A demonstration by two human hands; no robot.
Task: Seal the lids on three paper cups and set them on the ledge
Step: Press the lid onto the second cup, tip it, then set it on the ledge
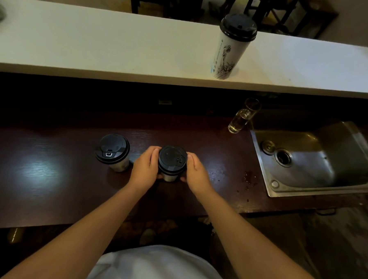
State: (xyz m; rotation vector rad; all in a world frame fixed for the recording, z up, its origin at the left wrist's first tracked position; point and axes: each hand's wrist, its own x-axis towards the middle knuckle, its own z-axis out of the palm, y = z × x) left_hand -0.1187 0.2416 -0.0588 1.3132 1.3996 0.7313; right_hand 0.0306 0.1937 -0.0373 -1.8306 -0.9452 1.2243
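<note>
Black lid (172,159) sits on the middle cup (170,177), clasped between left hand (145,168) and right hand (196,172), fingers curled round the rim. Step in hand, likely: sealing cup two. Third cup (112,151) waits just left of the hands; first cup (231,47) stands on the ledge (98,43) beyond. Next: press rim evenly, then lift.

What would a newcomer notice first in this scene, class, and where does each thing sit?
Both hands, left hand and right hand, clasp a black-lidded paper cup at the middle of the dark counter. A second lidded cup stands just to its left, and a tall lidded cup stands alone on the white ledge above.
</note>
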